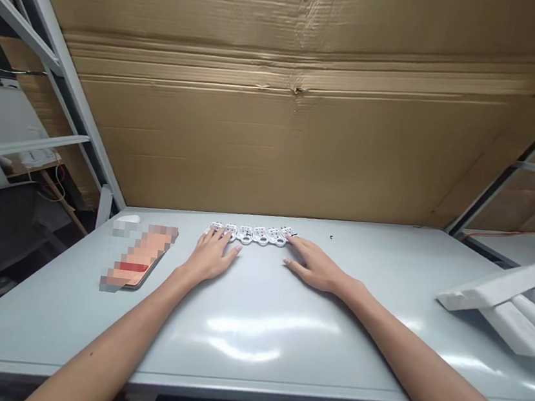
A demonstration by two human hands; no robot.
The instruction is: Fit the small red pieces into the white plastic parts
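A row of several small flat white pieces [262, 235] with ring-shaped ends and dark marks lies across the back of the table; their kind is too small to make out. My left hand [212, 255] rests palm down at the row's left end, fingers spread and covering part of the leftmost pieces. At the other end, my right hand [317, 264] is open too, its fingertips touching or just beside the last piece. Neither hand grips anything. Between the two thumbs the middle pieces show in full.
The grey table [253, 316] meets a cardboard wall [273, 155]. To the left lie a blurred, phone-like orange slab [151, 254] and a small white object [127, 219]. A tiny black bit [331, 237] sits right of the row. White elongated packages [504, 291] are stacked at right.
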